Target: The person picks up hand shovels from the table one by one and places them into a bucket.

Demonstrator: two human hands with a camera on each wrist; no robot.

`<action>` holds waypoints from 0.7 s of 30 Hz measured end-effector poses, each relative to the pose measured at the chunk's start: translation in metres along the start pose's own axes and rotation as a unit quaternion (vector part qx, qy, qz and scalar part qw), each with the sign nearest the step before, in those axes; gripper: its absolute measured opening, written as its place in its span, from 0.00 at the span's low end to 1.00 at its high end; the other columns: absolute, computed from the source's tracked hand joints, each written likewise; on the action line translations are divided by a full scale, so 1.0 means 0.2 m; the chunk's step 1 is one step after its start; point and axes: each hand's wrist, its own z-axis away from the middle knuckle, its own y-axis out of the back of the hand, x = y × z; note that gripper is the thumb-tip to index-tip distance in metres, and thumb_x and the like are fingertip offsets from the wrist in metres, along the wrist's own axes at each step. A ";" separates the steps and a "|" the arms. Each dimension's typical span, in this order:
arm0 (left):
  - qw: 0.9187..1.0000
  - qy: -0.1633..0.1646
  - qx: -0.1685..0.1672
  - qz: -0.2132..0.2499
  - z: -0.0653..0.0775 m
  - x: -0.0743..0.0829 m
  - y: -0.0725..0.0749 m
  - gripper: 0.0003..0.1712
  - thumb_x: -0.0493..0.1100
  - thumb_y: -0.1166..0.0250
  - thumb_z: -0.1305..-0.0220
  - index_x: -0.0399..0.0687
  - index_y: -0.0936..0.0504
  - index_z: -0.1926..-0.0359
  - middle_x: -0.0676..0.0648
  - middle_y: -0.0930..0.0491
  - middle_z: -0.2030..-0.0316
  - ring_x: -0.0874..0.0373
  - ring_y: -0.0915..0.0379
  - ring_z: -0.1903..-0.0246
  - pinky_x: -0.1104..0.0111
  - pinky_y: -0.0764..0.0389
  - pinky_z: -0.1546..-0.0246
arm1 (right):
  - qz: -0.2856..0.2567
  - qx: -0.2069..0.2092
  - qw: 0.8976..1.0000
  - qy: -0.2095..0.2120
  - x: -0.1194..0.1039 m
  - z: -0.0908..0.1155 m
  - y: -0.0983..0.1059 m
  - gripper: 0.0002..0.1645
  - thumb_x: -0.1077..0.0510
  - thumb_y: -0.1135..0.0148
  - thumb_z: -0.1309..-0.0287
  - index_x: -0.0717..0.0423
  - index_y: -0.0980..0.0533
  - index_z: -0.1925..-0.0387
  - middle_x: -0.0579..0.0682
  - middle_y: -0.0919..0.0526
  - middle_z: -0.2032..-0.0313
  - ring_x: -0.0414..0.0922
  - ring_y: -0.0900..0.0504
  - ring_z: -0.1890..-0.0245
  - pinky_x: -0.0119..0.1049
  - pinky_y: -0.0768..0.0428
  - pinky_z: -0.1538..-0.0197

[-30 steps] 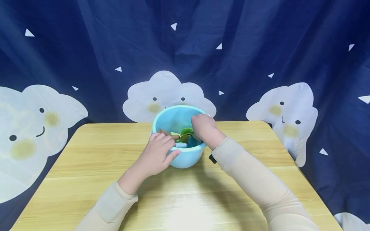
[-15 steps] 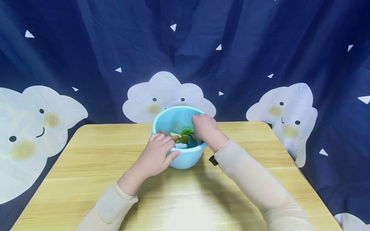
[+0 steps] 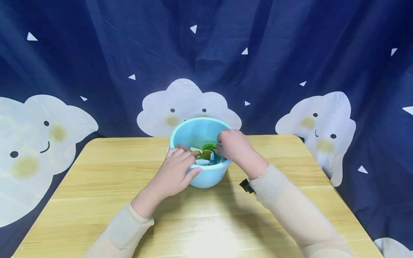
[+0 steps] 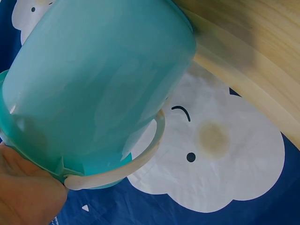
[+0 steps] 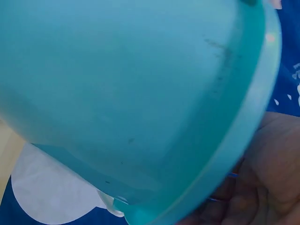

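A light blue bucket (image 3: 208, 179) with a white carrying handle (image 4: 117, 173) stands toward the far edge of the table. My left hand (image 3: 174, 170) grips its near left rim, fingers over the edge and thumb along the outside. Inside lie a brown rod-shaped piece (image 3: 195, 153), green rounded flat pieces (image 3: 209, 146) and a light blue piece (image 3: 202, 162). My right hand (image 3: 237, 143) reaches over the right rim with its fingers bent down inside the bucket, near the green pieces. Its fingertips are mostly hidden, and I cannot tell what they hold.
The bucket stands on a light wooden table (image 3: 106, 179). Behind it hangs a dark blue curtain (image 3: 206, 64) printed with white clouds and small triangles. A black strap (image 3: 246, 186) shows at my right cuff.
My right hand has shifted slightly right and toward me, its fingers a little higher in the bucket. An upright light blue piece now shows beside them. The left hand and bucket stay put.
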 end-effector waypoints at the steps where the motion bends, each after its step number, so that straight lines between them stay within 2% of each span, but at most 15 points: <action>1: 1.000 0.000 -0.001 0.000 0.00 0.00 0.00 0.25 0.62 0.55 0.23 0.50 0.29 0.70 0.47 0.20 0.45 0.47 0.28 0.47 0.53 0.38 0.41 | -0.007 0.010 1.000 0.009 0.00 0.02 0.00 0.24 0.59 0.36 0.40 0.49 0.34 0.88 0.45 0.34 0.85 0.45 0.32 0.80 0.37 0.30 0.74; 4: 1.000 0.000 -0.001 -0.002 0.00 0.00 0.00 0.25 0.62 0.54 0.23 0.50 0.29 0.70 0.47 0.20 0.45 0.48 0.27 0.47 0.53 0.37 0.42 | -0.028 0.034 0.998 0.033 0.02 0.06 -0.01 0.18 0.57 0.33 0.40 0.52 0.25 0.84 0.45 0.28 0.82 0.44 0.28 0.77 0.39 0.25 0.68; 6: 1.000 0.000 -0.001 -0.002 0.00 0.01 0.00 0.25 0.62 0.54 0.23 0.50 0.29 0.70 0.47 0.19 0.45 0.48 0.27 0.47 0.53 0.37 0.42 | -0.039 0.046 0.997 0.046 0.02 0.09 -0.02 0.11 0.57 0.32 0.39 0.54 0.19 0.77 0.46 0.22 0.77 0.45 0.24 0.73 0.41 0.22 0.63; 9: 1.000 0.000 -0.001 -0.002 0.00 0.01 0.00 0.25 0.61 0.54 0.24 0.50 0.29 0.71 0.47 0.19 0.46 0.48 0.27 0.48 0.53 0.37 0.42 | -0.049 0.063 0.995 0.064 0.03 0.13 -0.03 0.06 0.57 0.32 0.39 0.55 0.15 0.68 0.47 0.19 0.70 0.45 0.21 0.68 0.42 0.20 0.58; 16: 1.000 0.005 -0.008 -0.004 0.00 0.01 0.01 0.23 0.60 0.52 0.24 0.50 0.28 0.70 0.47 0.19 0.47 0.48 0.27 0.47 0.53 0.37 0.42 | -0.068 0.123 0.984 0.107 0.03 0.22 -0.07 0.05 0.59 0.33 0.38 0.57 0.15 0.63 0.47 0.18 0.68 0.45 0.22 0.67 0.40 0.21 0.60; 21: 1.000 0.008 -0.009 -0.003 0.00 0.01 0.01 0.23 0.60 0.52 0.24 0.50 0.28 0.70 0.46 0.19 0.47 0.48 0.27 0.48 0.53 0.37 0.42 | -0.076 0.146 0.977 0.138 0.04 0.25 -0.11 0.08 0.57 0.34 0.37 0.58 0.15 0.60 0.51 0.14 0.59 0.50 0.17 0.58 0.46 0.21 0.49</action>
